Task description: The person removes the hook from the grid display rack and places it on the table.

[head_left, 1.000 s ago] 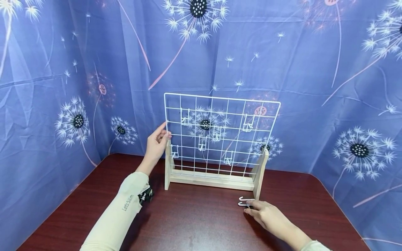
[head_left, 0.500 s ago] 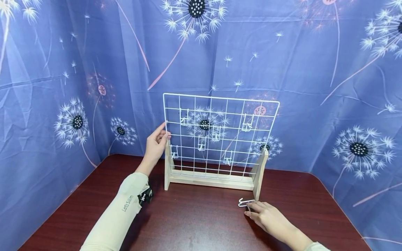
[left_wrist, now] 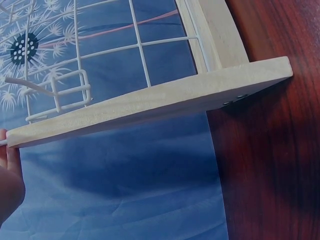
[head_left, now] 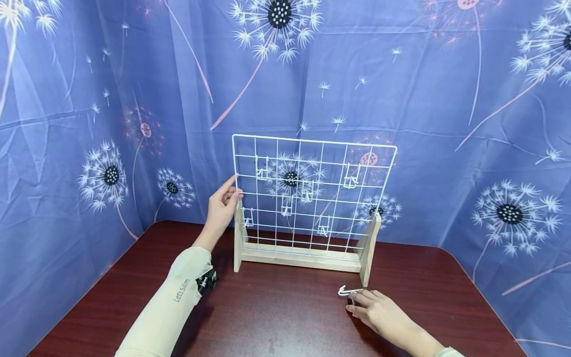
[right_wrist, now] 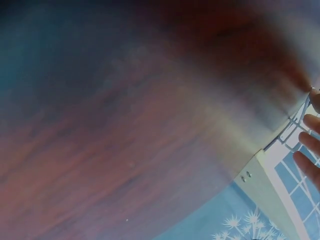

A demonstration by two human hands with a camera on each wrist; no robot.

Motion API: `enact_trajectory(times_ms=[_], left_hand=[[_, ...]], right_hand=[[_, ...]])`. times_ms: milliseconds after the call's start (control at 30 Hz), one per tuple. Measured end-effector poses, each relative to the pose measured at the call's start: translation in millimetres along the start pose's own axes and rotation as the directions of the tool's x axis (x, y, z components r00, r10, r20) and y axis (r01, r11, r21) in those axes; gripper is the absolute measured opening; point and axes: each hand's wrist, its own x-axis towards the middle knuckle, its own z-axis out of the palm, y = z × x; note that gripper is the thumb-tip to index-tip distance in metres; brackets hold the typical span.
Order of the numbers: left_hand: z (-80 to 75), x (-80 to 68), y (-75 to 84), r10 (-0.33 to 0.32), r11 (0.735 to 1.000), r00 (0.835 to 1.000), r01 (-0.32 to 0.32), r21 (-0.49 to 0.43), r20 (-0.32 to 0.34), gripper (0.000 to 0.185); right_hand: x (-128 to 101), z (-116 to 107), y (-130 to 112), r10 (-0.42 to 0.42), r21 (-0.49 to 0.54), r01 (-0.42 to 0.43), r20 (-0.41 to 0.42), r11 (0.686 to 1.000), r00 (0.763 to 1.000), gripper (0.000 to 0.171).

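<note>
A white wire grid panel (head_left: 314,141) stands upright in a pale wooden stand (head_left: 301,259). My left hand (head_left: 220,210) pinches the panel's left edge between thumb and fingers, just above the stand's left upright. Several white wire hooks, one of them this hook (head_left: 351,182), hang on the grid. Low at the right, in front of the stand's right foot, my right hand (head_left: 383,317) holds another white wire hook (head_left: 344,292) by one end. Its hooked prongs point left, while the rest is hidden by the fingers. In the right wrist view, fingers (right_wrist: 311,144) show at the right edge.
The stand sits on a dark red-brown wooden table (head_left: 276,312). Blue curtains (head_left: 428,114) with dandelion prints enclose the back and both sides. A black wrist camera (head_left: 207,278) is strapped at the left sleeve (head_left: 171,297).
The hook in my right hand has turned, so its two spread prongs now appear nearly in line. That hand has shifted slightly towards me. My left hand keeps its place on the panel.
</note>
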Motion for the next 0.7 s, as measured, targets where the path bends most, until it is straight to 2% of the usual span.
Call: enact_trajectory(times_ms=[100, 233, 433, 533, 700], left_hand=[[0.3, -0.1, -0.2, -0.004, 1.000, 1.000, 0.004, -0.001, -0.001, 0.047], [0.4, -0.2, -0.8, -0.006, 1.000, 1.000, 0.006, -0.008, 0.002, 0.048], [0.2, 0.4, -1.3, 0.020, 1.000, 1.000, -0.020, -0.010, -0.001, 0.048], [-0.3, 0.0, -1.7, 0.029, 1.000, 1.000, -0.029, -0.004, -0.001, 0.048], [-0.1, -0.4, -1.6, 0.020, 1.000, 1.000, -0.020, -0.004, 0.007, 0.048]], right_hand=[[0.1, 0.1, -0.5, -0.012, -0.006, 0.012, -0.004, 1.000, 1.000, 0.027], [3.2, -1.4, -0.9, -0.014, 0.036, 0.016, -0.043, 0.999, 0.999, 0.026], [16.6, -11.2, 1.5, 0.057, 0.181, -0.037, -0.111, 0.983, 0.992, 0.024], [26.1, -17.2, 4.2, 0.099, 0.198, -0.071, -0.132, 0.978, 0.986, 0.024], [40.0, -29.0, 11.7, 0.180, 0.160, -0.157, -0.145, 0.975, 0.973, 0.047]])
